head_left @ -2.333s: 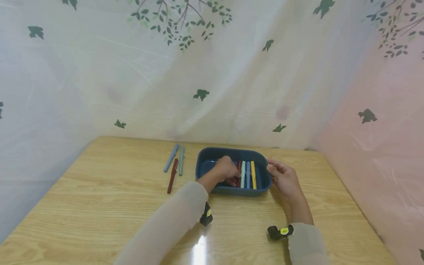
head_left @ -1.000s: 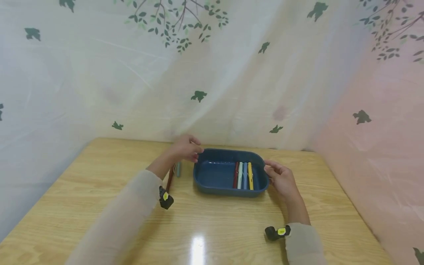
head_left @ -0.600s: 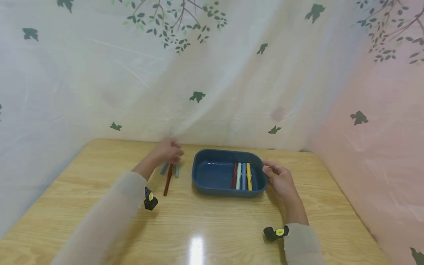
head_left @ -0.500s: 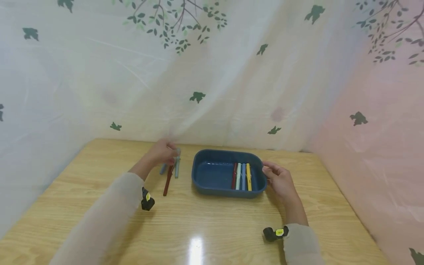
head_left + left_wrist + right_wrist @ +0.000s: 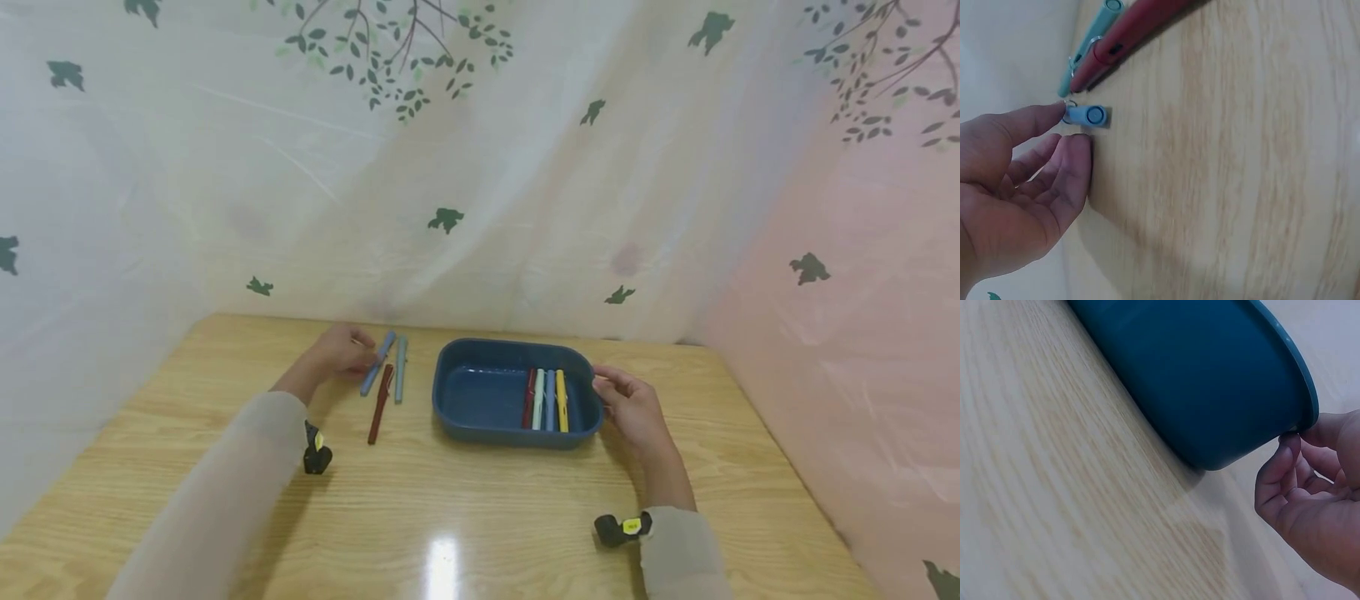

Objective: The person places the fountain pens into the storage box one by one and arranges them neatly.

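Observation:
My left hand (image 5: pixel 341 350) is at the blue pen (image 5: pixel 378 364) on the table. In the left wrist view one fingertip meets the clip side of the blue pen (image 5: pixel 1088 115), and the other fingers curve loosely beside it without closing round it. To the right lie a dark red pen (image 5: pixel 381 404) and a grey-green pen (image 5: pixel 401 371). My right hand (image 5: pixel 633 408) pinches the right end of a dark blue open box (image 5: pixel 480 433) at its rim, as the right wrist view also shows. Inside the box, a dark red, a pale green, a blue and a yellow pen (image 5: pixel 562 400) lie side by side.
The box's left part shows its bare floor (image 5: pixel 483 396). A wooden table (image 5: pixel 375 517) reaches back to a pale curtain (image 5: pixel 480 250) printed with leaves and birds. Small black cameras (image 5: pixel 317 454) sit on both wrists.
My left hand has come out of the box and moved left, past the grey-green and dark red pens, to the blue pen. The right hand has stayed at the box rim.

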The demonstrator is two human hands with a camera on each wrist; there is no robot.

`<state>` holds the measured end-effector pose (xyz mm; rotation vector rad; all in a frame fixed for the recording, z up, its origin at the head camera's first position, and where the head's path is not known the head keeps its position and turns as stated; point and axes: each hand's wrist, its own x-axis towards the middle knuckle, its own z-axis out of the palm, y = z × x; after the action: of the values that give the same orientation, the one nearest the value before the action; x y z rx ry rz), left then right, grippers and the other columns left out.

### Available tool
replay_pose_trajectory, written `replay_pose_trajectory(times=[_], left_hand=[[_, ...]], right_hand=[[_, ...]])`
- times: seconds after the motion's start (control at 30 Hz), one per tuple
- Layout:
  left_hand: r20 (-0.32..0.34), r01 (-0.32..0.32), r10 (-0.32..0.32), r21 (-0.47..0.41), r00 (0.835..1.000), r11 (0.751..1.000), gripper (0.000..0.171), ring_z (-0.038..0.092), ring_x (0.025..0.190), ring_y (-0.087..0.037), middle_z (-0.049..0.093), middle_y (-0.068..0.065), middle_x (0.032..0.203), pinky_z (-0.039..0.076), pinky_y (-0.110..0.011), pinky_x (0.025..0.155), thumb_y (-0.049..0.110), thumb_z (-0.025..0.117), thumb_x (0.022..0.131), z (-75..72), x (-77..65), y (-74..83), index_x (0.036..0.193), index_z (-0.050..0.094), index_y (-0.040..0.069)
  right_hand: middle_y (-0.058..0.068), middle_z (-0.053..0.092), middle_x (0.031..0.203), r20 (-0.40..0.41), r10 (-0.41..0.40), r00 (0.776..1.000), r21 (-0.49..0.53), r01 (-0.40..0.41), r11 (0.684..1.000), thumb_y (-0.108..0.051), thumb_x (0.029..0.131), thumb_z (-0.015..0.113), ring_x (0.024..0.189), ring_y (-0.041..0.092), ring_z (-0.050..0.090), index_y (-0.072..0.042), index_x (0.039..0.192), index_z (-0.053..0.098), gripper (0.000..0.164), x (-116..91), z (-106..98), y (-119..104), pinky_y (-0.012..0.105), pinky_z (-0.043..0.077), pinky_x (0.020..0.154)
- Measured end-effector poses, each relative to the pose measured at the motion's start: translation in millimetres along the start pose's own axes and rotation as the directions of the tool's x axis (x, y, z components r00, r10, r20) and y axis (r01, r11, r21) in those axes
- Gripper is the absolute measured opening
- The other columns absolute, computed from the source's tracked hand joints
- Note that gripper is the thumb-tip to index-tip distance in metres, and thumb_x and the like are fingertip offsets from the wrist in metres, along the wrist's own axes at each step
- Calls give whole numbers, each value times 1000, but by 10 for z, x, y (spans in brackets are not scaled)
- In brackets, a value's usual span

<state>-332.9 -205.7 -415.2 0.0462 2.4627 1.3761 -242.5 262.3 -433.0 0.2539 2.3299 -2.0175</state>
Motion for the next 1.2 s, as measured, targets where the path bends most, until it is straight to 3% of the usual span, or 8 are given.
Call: replay_pose_trajectory(times=[0.13, 0.47, 0.77, 1.0, 1.2], left_hand=[[36, -2, 2, 4, 999, 1000, 52, 69, 101, -34, 65, -28, 119, 62, -39, 85, 7, 70, 95, -34, -3, -16, 138, 47, -14], [66, -24, 18, 96, 998, 995, 60, 70, 92, -24, 66, -23, 117, 62, -35, 81, 15, 78, 91, -72, 24, -24, 139, 51, -9], [130, -59, 49, 78, 990, 995, 55, 72, 95, -28, 70, -25, 109, 62, -40, 83, 6, 73, 92, -110, 9, -6, 137, 49, -14], [156, -70, 45, 159, 987, 985, 45, 71, 100, -32, 68, -26, 113, 62, -39, 84, 3, 66, 93, -131, 14, 26, 132, 54, -16], [186, -96, 49, 250, 981, 963, 40, 69, 98, -28, 67, -23, 116, 60, -36, 86, 5, 65, 94, -170, -2, 63, 129, 59, -14]], right_hand=[[5, 62, 123, 3, 3, 1000, -16, -3, 1000, -23, 106, 58, 99, 11, 62, -8, 144, 56, 41, 9, -5, 9, 22, 57, 80], [9, 61, 126, 5, -5, 1000, -21, 5, 1000, -23, 107, 57, 101, 13, 63, -8, 144, 56, 41, 20, -10, 16, 24, 57, 81], [9, 60, 129, 8, 0, 1000, -5, 0, 1000, -23, 107, 57, 103, 14, 63, -8, 143, 57, 39, 30, 6, 21, 25, 57, 83], [9, 60, 131, 10, 1, 1000, -20, -1, 1000, -25, 107, 58, 104, 14, 61, -9, 145, 56, 41, 28, 4, 28, 24, 57, 83], [8, 60, 128, 2, 4, 1000, -15, -4, 1000, -24, 107, 57, 101, 13, 61, -10, 144, 57, 40, 32, 3, 33, 23, 57, 81]])
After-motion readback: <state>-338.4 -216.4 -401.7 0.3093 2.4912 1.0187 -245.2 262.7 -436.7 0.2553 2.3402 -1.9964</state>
